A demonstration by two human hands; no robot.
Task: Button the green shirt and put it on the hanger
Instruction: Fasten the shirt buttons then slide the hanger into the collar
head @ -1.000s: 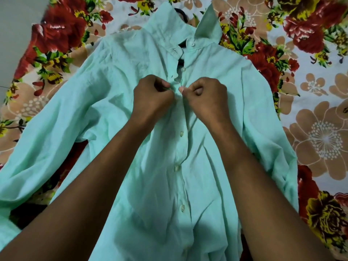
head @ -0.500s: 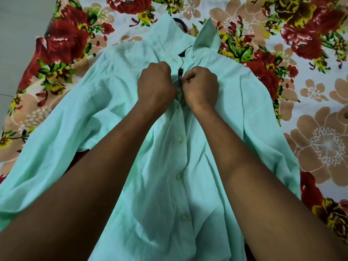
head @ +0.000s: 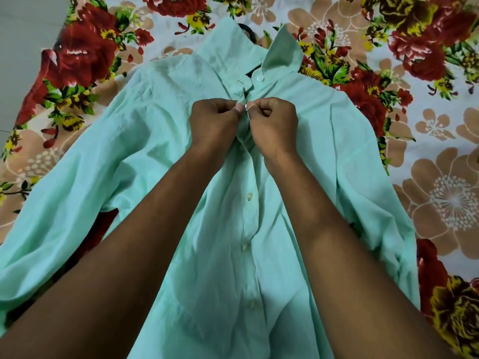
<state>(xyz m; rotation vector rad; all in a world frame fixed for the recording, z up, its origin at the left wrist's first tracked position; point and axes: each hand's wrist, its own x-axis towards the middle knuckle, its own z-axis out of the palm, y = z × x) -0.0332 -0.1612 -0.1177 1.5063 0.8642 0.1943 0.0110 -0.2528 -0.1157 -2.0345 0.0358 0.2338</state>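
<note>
Buttoning step in hand, near the top of the placket. Left hand (head: 213,123) and right hand (head: 274,123) both curled tight, knuckles nearly touching, each pinching a front edge of the green shirt (head: 337,156) just below the collar (head: 283,51). Thumb and forefinger tips meeting at the seam; button itself hidden between them, so no telling whether through the hole yet.

Below the hands, three buttons (head: 249,196) visible down the front, apparently fastened (placket lying closed along that run). Above, collar button (head: 260,78) plainly open, neck gaping.

Judged: buttoning mostly done, one in progress, collar button perhaps left. Next move calls for holding the buttonhole edge taut with one hand while tipping the button edgewise through with the other; then release and smooth.

Shirt laid flat, front up, on floral bedsheet (head: 427,125), collar away from the wearer of the camera, sleeves spread to both sides. Pale mint, thin, creased, likely to bunch under a pull. Dark curved shape (head: 247,31) showing behind the collar: possibly the hanger's hook, not certain.
</note>
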